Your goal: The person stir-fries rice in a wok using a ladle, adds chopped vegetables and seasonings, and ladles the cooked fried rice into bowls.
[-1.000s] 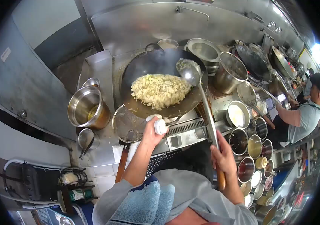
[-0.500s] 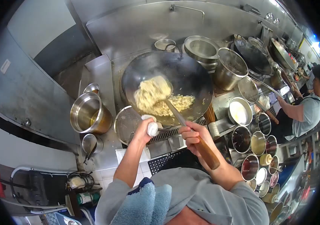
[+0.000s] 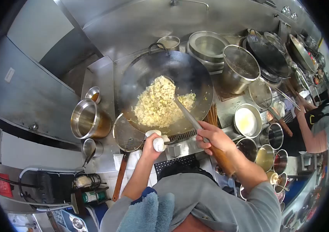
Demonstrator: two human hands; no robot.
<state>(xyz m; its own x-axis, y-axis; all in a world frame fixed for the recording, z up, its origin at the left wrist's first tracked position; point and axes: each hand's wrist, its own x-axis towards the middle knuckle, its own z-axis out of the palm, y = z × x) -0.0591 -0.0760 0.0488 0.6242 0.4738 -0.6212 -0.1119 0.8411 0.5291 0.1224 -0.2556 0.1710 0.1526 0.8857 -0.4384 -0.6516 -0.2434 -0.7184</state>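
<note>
A large dark wok (image 3: 195, 73) holds a mound of pale yellow fried rice (image 3: 156, 102) with green bits. My left hand (image 3: 151, 145) is closed around a white cloth (image 3: 158, 144) at the wok's near rim, where a handle seems to be wrapped. My right hand (image 3: 215, 138) grips the wooden handle of a long metal ladle (image 3: 187, 115). Its shaft slants down to the left into the wok, and rice hides most of its head. Just left of the wok, a round mesh strainer (image 3: 128, 133) with a wooden handle rests on the counter.
Left stands a tall steel pot (image 3: 85, 118) beside small cups. Behind and right are a steel basin (image 3: 209, 46), a deep pot (image 3: 240, 69), a second wok (image 3: 267, 58) and a bowl of white contents (image 3: 246, 120). Several seasoning containers (image 3: 265, 156) line the right, near another person (image 3: 315, 135).
The wok has shifted slightly left, and the rice has gathered into a bigger mound. My right hand and the ladle have moved a little to the right. The strainer's handle now shows.
</note>
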